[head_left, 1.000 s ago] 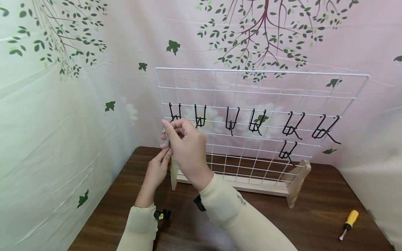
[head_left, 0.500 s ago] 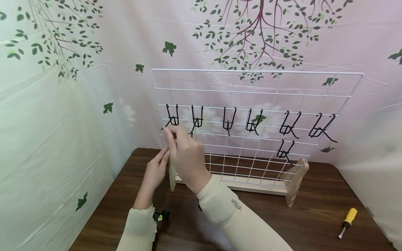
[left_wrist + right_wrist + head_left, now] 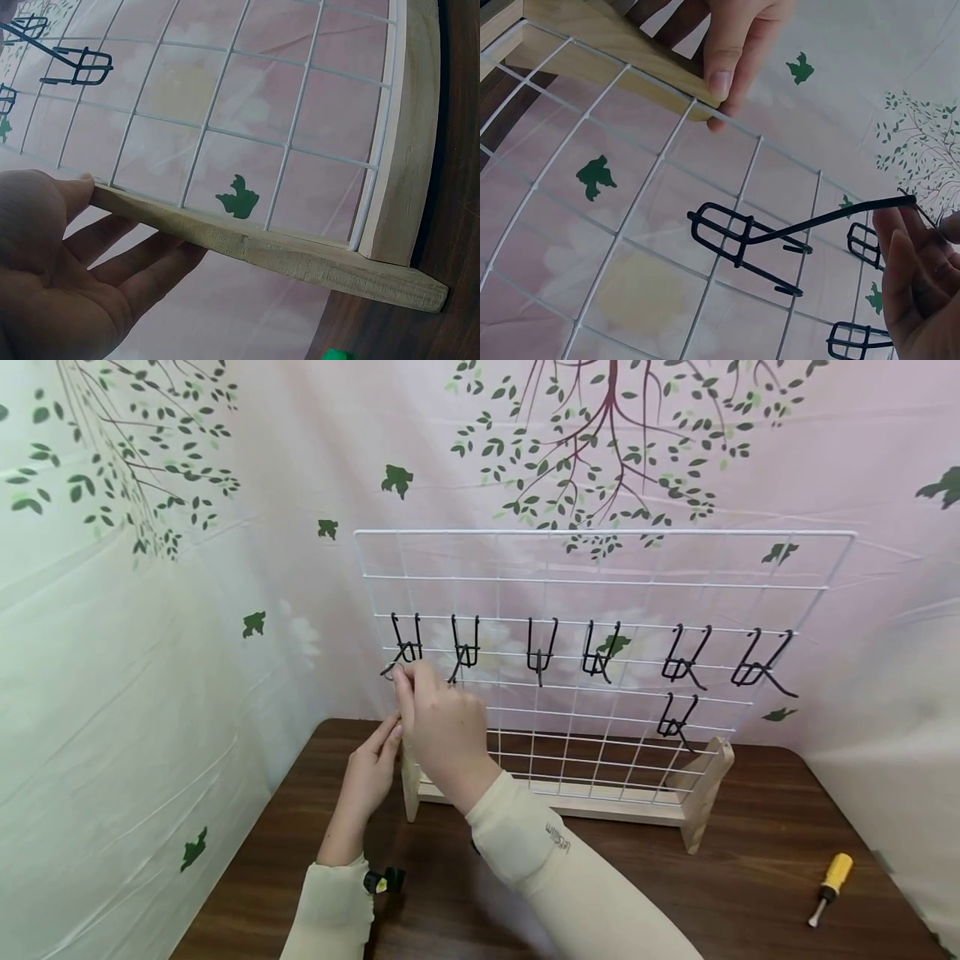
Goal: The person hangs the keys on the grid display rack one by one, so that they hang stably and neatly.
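My right hand (image 3: 446, 718) pinches a small metal ring (image 3: 388, 670) at the tip of the leftmost black hook (image 3: 407, 652). In the right wrist view the ring (image 3: 928, 215) shows edge-on, overlapping the end of the long hook prong (image 3: 832, 220). Whatever hangs below the ring is hidden by the fingers. Lower down, my left hand (image 3: 371, 768) grips the left wooden upright (image 3: 300, 259) of the stand, its thumb (image 3: 721, 79) on one face and its fingers behind. The white wire grid (image 3: 600, 582) rises from this stand.
Several more black hooks, such as the second from the left (image 3: 466, 653), hang in a row, with one lower hook (image 3: 677, 720) at the right. A yellow-handled screwdriver (image 3: 835, 872) lies on the brown table (image 3: 750, 893). Printed cloth (image 3: 300, 568) surrounds the table.
My right hand has moved the ring to the leftmost hook's tip, turning so a silver piece visible earlier is now covered. My left hand keeps its grip. The head view has shifted slightly.
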{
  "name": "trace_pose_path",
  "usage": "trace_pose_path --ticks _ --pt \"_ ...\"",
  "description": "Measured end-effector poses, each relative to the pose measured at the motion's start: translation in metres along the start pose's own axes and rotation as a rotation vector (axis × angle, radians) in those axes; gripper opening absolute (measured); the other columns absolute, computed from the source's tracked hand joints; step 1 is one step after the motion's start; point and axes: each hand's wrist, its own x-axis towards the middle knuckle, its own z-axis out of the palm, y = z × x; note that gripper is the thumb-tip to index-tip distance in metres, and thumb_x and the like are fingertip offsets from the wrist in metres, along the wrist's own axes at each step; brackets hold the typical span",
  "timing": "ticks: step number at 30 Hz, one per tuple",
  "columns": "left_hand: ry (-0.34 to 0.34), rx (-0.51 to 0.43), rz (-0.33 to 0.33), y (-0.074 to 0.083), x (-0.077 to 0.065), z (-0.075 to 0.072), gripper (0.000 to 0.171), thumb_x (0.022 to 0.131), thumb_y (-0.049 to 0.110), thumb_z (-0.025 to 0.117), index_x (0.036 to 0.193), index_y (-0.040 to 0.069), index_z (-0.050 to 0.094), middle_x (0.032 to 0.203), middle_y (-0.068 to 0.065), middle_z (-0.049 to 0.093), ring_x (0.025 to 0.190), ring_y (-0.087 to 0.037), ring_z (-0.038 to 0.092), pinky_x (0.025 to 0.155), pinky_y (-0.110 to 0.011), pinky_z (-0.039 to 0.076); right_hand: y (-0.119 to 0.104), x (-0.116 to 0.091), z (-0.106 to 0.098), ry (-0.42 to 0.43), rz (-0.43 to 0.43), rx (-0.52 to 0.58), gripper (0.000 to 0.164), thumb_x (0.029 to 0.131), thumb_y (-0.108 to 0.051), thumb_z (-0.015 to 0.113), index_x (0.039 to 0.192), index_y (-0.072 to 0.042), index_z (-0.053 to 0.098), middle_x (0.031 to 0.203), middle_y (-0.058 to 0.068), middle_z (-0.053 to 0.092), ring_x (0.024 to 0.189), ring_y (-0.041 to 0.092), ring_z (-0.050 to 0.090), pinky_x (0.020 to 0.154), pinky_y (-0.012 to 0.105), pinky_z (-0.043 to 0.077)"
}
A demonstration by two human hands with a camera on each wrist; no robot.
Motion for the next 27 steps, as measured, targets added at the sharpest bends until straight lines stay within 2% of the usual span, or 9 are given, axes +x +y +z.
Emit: trace_pose_path --ticks 3,7,12,14,17,20,23,27 --pt "0.009 0.002 0.008 0.0 -0.002 0.001 0.049 0.114 0.046 0.049 0.16 0.029 0.053 0.16 -0.012 0.056 0.148 -0.04 0.055 0.12 -0.065 0.045 0.003 -0.002 0.0 -0.034 0.017 0.007 0.02 0.111 -0.026 0.06 0.105 -0.009 0.069 0.068 -0.003 0.07 0.043 0.009 0.051 0.042 0.021 0.032" --pt "0.015 0.009 0.015 0.0 -0.003 0.004 0.047 0.114 0.043 0.05 0.159 0.028 0.054 0.157 -0.015 0.058 0.146 -0.041 0.057 0.118 -0.066 0.047 0.008 -0.009 -0.006 -0.091 0.055 0.062 0.023 0.111 -0.027 0.06 0.11 -0.006 0.07 0.085 0.003 0.081 0.055 0.015 0.065 0.049 0.027 0.048" --pt "0.026 0.014 0.026 0.0 -0.005 0.006 0.046 0.114 0.04 0.052 0.157 0.027 0.056 0.154 -0.018 0.061 0.143 -0.041 0.06 0.115 -0.066 0.049 0.014 -0.024 -0.024 -0.215 0.135 0.129 0.031 0.112 -0.032 0.057 0.121 -0.004 0.069 0.109 0.009 0.081 0.092 0.023 0.076 0.074 0.036 0.063" --pt "0.028 0.015 0.031 0.0 -0.004 0.006 0.045 0.114 0.039 0.052 0.157 0.027 0.056 0.154 -0.018 0.061 0.142 -0.041 0.06 0.115 -0.066 0.049 0.016 -0.031 -0.033 -0.247 0.164 0.156 0.034 0.112 -0.032 0.058 0.127 -0.003 0.068 0.118 0.01 0.079 0.108 0.025 0.076 0.087 0.039 0.064" --pt "0.029 0.016 0.037 0.0 -0.004 0.006 0.045 0.114 0.039 0.052 0.157 0.027 0.056 0.155 -0.017 0.06 0.142 -0.041 0.06 0.116 -0.065 0.049 0.02 -0.039 -0.046 -0.265 0.194 0.194 0.038 0.111 -0.031 0.06 0.133 -0.001 0.066 0.128 0.012 0.076 0.12 0.027 0.073 0.1 0.043 0.062" --pt "0.031 0.011 0.033 0.001 -0.003 0.004 0.045 0.114 0.04 0.052 0.157 0.028 0.057 0.156 -0.015 0.06 0.142 -0.04 0.06 0.116 -0.064 0.049 0.024 -0.046 -0.06 -0.268 0.23 0.221 0.038 0.11 -0.031 0.062 0.134 -0.003 0.065 0.129 0.012 0.076 0.119 0.027 0.073 0.101 0.044 0.061" --pt "0.035 0.018 0.035 0.001 -0.002 0.002 0.045 0.114 0.041 0.051 0.157 0.028 0.056 0.156 -0.016 0.059 0.143 -0.04 0.06 0.116 -0.065 0.048 0.03 -0.054 -0.072 -0.273 0.286 0.244 0.036 0.11 -0.03 0.063 0.134 -0.004 0.065 0.123 0.01 0.077 0.102 0.023 0.076 0.09 0.04 0.063" --pt "0.016 0.027 0.019 -0.001 -0.003 -0.002 0.048 0.114 0.045 0.047 0.16 0.03 0.052 0.16 -0.015 0.056 0.147 -0.04 0.055 0.119 -0.065 0.046 0.04 -0.067 -0.086 -0.273 0.379 0.293 0.032 0.109 -0.027 0.065 0.133 -0.006 0.064 0.114 0.006 0.077 0.086 0.013 0.072 0.075 0.032 0.062"
